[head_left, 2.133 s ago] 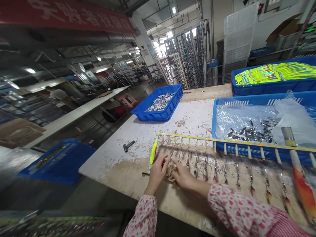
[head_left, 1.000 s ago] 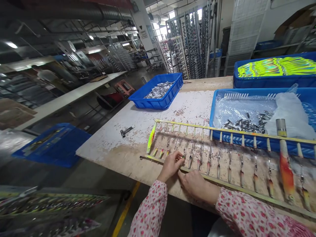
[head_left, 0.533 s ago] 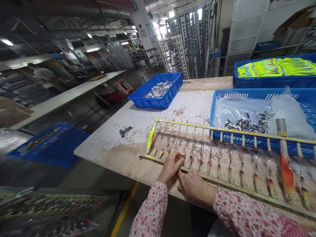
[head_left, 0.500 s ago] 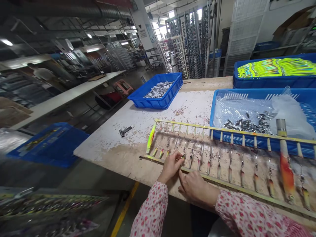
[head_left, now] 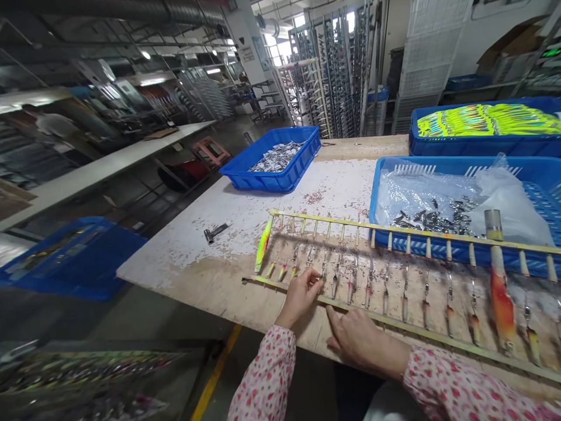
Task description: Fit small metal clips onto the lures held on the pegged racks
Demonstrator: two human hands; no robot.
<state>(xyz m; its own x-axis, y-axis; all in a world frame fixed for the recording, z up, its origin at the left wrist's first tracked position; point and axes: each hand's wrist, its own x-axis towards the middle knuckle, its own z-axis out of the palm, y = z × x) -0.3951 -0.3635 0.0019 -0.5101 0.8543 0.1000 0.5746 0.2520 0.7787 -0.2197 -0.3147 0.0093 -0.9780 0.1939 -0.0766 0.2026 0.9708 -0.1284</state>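
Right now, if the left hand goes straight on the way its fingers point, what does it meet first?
Probably the small hanging lures in the yellow rack: the left hand rests at the near rail, fingertips pointing up and right across it. Depth is unclear.

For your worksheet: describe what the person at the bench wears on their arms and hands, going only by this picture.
Both arms are covered by long sleeves of a pale fabric printed with small red and pink flowers. The left sleeve and the right sleeve both end at the wrist. The left hand and right hand are bare: no gloves, and no rings or watch that I can make out.
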